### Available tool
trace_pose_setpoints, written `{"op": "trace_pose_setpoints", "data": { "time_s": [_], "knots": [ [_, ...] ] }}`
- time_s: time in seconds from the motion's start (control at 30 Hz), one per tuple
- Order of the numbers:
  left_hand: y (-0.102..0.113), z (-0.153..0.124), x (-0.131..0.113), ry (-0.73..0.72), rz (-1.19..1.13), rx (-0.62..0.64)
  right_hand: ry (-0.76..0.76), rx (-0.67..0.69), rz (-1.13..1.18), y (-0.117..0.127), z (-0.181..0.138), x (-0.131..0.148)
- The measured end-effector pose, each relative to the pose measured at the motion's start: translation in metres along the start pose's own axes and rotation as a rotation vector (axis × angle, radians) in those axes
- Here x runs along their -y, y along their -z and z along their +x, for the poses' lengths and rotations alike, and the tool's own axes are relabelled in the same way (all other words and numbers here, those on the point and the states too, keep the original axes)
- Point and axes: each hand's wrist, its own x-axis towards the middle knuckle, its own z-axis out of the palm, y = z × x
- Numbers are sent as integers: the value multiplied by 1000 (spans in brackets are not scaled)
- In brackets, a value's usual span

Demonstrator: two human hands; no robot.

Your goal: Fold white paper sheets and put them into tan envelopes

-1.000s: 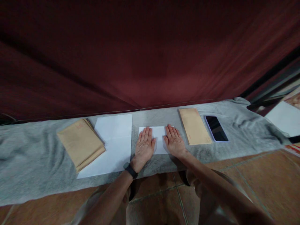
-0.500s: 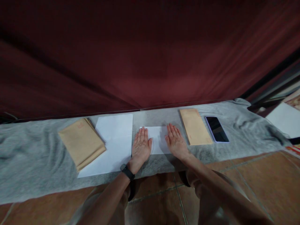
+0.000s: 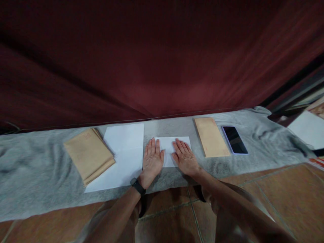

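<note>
A: Item one, the hands?
B: Left hand (image 3: 152, 162), bare, palm down, fingers extended and close together, grasping nothing; black watch (image 3: 138, 185) at the wrist. Right hand (image 3: 186, 160), bare, likewise flat, fingers slightly spread, grasping nothing.

A: Item two, beneath them?
B: Small white paper (image 3: 168, 153), one, lying flat on the grey cloth (image 3: 172, 126). Left hand covers its left end; right hand covers its lower right corner. The middle shows between the two thumbs.

A: Items to the left?
B: Large white paper (image 3: 126, 153), faintly creased across, near the left hand. Brown envelopes (image 3: 88, 153), a stack, set askew and overlapping its left side.

A: And to the right?
B: Single brown envelope pile (image 3: 212, 136), count unclear, near the right hand. Smartphone (image 3: 235, 140), dark screen up, lilac case, just beside it.
</note>
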Motion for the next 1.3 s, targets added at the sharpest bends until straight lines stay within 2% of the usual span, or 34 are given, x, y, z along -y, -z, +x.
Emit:
{"op": "trace_pose_setpoints", "data": {
  "time_s": [0.27, 0.5, 0.6, 0.77, 0.87, 1.0, 1.07, 1.13, 1.2, 1.3],
  "knots": [
    [10, 3, 16, 87, -183, -6, -99, -27, -55, 2, -7, -19],
    [30, 10, 29, 298, -481, 54, -133, -12, -99, 7, -5, -20],
    [32, 14, 31, 428, -695, 76, -143, -1, -100, 8, -3, -19],
    [42, 17, 23, 593, -1247, 194, -163, 42, -57, 16, 3, -20],
    [52, 21, 15, 672, -1444, 211, -87, 71, 70, 29, 7, -10],
    [66, 27, 5, 705, -1577, 118, 127, 93, 251, 47, 8, 18],
    [73, 29, -2, 693, -1664, 126, 125, 79, 323, 51, 8, 29],
    [79, 32, -7, 671, -1787, 143, 62, 41, 458, 53, 10, 33],
    [84, 34, -10, 627, -1936, 167, -36, -10, 692, 55, 14, 32],
    [82, 35, -9, 622, -2019, 224, -351, -182, 1153, 62, 24, 28]
  ]
}}
